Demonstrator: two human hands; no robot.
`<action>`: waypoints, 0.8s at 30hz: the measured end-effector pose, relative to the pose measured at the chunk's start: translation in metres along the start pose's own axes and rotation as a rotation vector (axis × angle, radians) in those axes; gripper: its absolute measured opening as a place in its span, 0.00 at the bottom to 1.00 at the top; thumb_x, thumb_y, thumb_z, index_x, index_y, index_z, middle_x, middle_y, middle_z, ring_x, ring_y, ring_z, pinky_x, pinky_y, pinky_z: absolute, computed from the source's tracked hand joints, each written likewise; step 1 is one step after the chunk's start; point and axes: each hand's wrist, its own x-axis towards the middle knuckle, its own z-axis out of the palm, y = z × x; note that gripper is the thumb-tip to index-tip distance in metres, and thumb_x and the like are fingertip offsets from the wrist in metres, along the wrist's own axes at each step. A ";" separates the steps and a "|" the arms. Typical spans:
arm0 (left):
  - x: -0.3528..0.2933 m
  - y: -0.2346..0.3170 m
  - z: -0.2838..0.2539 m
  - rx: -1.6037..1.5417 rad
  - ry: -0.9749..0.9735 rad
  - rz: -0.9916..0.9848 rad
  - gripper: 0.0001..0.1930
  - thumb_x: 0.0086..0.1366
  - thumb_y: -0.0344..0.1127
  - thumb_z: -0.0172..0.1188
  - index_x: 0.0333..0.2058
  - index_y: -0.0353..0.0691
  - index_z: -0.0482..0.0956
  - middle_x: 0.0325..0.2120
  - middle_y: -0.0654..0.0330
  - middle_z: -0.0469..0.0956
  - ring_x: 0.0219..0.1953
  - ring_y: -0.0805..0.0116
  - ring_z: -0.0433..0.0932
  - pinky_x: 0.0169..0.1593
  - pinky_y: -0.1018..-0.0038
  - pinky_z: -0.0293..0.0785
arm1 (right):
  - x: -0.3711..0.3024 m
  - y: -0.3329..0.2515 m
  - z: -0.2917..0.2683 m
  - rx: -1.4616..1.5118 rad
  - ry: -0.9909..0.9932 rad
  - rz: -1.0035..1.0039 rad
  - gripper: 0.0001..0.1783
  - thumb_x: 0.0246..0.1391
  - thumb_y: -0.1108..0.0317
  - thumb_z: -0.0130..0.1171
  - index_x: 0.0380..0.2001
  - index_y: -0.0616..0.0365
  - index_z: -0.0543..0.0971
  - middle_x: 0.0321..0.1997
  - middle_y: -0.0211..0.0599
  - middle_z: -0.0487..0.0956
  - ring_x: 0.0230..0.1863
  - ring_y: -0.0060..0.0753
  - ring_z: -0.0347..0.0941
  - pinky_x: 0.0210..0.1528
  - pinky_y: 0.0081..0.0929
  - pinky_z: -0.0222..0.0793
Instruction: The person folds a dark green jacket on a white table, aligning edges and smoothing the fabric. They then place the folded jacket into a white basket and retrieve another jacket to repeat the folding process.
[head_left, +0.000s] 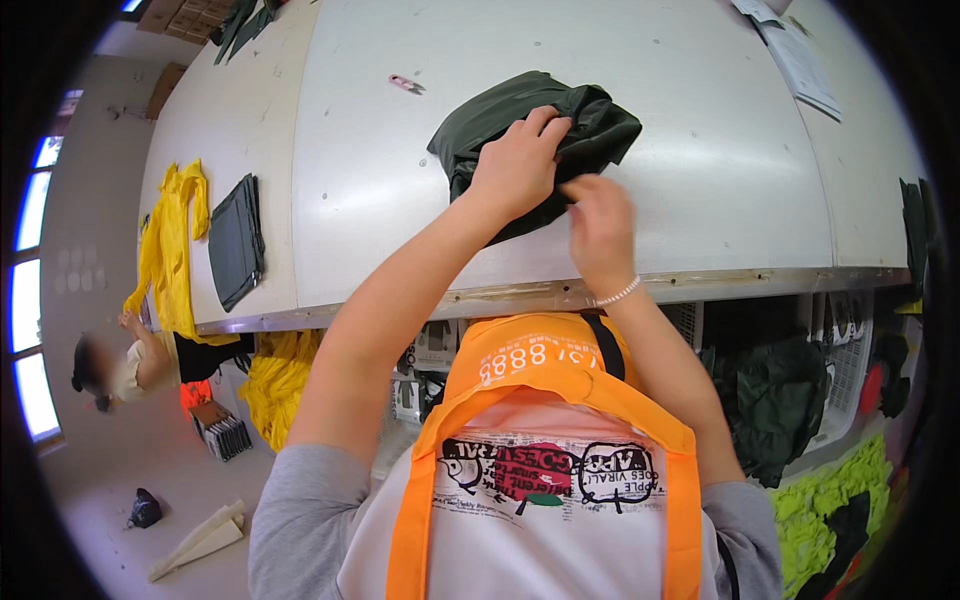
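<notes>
A dark green garment [487, 112], thin and slightly shiny, lies bunched and partly folded on the white table in front of me. My left hand [520, 165] rests on top of it, its fingers curled into the loose folds on the right side. Close to the garment's near right edge is my right hand [602, 225], somewhat blurred, with fingers and thumb drawn together on the cloth. Folds hide part of what the fingertips grip. Beyond the garment, to the left, lies a small pair of pink-handled thread snips [407, 84].
On the table's left stand a folded dark stack [237, 242] and a yellow garment [176, 240], handled by another person [140, 355]. Papers [795, 60] lie far right. Below the table edge [480, 299] are crates with a dark green heap [775, 400].
</notes>
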 end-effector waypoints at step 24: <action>-0.019 0.054 0.094 0.642 -0.293 0.303 0.27 0.58 0.34 0.52 0.58 0.48 0.67 0.58 0.65 0.65 0.40 0.64 0.71 0.32 0.73 0.74 | 0.031 0.117 -0.085 -0.369 -0.700 -0.551 0.11 0.50 0.54 0.58 0.24 0.48 0.75 0.23 0.27 0.74 0.32 0.28 0.73 0.35 0.27 0.67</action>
